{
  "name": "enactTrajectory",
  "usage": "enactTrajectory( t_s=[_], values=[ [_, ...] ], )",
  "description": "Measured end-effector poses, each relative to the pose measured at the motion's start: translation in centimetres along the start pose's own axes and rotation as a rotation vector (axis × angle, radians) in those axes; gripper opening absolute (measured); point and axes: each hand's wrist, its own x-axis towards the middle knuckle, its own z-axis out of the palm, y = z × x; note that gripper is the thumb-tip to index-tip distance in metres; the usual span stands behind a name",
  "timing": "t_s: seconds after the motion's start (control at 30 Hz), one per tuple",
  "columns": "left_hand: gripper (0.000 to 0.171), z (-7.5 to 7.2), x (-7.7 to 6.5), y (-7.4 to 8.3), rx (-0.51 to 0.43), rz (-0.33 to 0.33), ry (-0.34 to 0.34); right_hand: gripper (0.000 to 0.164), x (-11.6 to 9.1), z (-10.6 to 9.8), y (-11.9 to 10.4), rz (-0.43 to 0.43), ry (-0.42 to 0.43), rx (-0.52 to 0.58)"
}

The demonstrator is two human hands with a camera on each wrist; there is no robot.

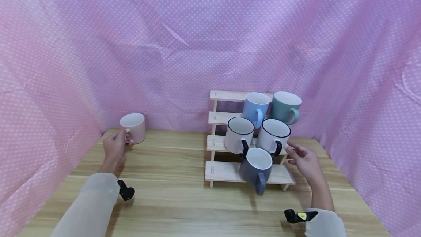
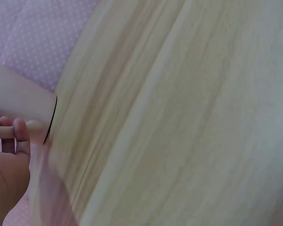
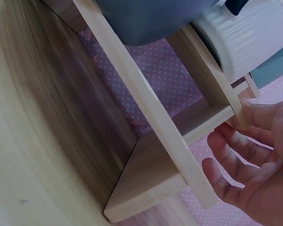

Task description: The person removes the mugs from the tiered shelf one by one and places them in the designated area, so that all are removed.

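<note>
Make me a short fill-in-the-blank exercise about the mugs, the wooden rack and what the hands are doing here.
1. The left hand holds the handle of the ____ mug on the table.
2. The wooden rack carries ____ mugs in all.
3. The dark grey mug sits on the ____ step of the rack.
4. The right hand, fingers relaxed, is at the rack's ____ end.

Missing words: pink; five; lowest; right

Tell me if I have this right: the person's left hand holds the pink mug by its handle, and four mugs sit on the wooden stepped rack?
Not quite. The left hand does hold the pink mug by its handle, but the head view shows five mugs on the wooden stepped rack, not four: blue, green, two white ones and a dark grey one.
</note>
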Motion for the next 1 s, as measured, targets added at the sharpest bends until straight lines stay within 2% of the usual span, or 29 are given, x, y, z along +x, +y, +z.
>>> enactTrajectory(
  t_s=[0.23,0.37,0.43,0.5,0.57,0.63,0.7,0.77,0.83,1.0],
  values=[
    [0.024,-0.4,0.2,0.1,-0.030,-0.062,-0.029,0.053,0.1,-0.1,-0.1,-0.002,0.003,0.001],
    [0.025,-0.7,0.2,0.2,-0.021,-0.071,-0.094,0.053,0.1,-0.2,0.0,0.003,0.003,0.006],
    [0.028,-1.1,0.1,0.4,0.022,-0.065,-0.145,0.054,0.1,-0.2,0.0,0.009,0.000,0.006],
    [0.033,-1.5,0.0,0.7,0.123,-0.042,-0.210,0.054,0.1,-0.2,0.0,0.013,-0.002,0.009],
    [0.036,-2.0,-0.1,1.1,0.300,0.028,-0.255,0.054,0.1,-0.1,-0.1,0.020,-0.005,0.005],
    [0.040,-2.3,0.0,1.6,0.543,0.139,-0.275,0.055,0.1,-0.1,-0.2,0.022,-0.006,0.000],
    [0.041,-2.3,0.2,2.3,0.750,0.246,-0.240,0.055,0.0,-0.1,-0.3,0.021,-0.007,-0.004],
    [0.041,-2.0,0.6,3.2,0.901,0.332,-0.180,0.054,0.0,-0.1,-0.4,0.014,-0.006,-0.001],
    [0.040,-1.6,0.9,4.1,0.959,0.386,-0.128,0.053,-0.1,-0.1,-0.4,0.010,-0.004,-0.001],
    [0.031,-0.1,1.3,6.4,0.954,0.483,-0.058,0.053,-0.3,-0.1,-0.4,0.006,0.000,-0.010]
  ],
)
